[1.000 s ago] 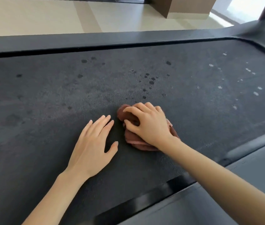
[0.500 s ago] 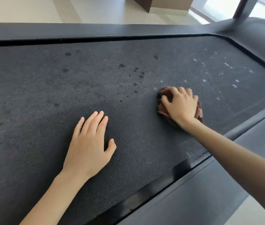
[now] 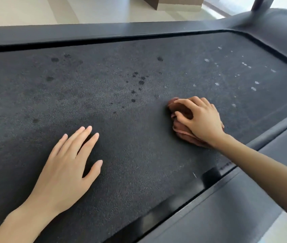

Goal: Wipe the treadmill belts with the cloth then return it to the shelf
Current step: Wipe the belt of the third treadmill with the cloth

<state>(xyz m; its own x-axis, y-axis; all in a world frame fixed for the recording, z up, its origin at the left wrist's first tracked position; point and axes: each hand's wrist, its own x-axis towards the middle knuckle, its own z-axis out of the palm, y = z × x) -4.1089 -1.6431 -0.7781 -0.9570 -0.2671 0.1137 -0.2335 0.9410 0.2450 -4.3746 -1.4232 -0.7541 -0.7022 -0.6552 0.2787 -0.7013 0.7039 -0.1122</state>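
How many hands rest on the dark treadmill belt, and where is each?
2. The left hand lies flat on the dark textured treadmill belt near its front; the right hand presses a crumpled brown cloth further right.

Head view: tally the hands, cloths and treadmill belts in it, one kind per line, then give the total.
Hands: 2, the left hand flat on the belt, the right hand pressing the cloth
Brown cloth: 1
Treadmill belt: 1
Total: 4
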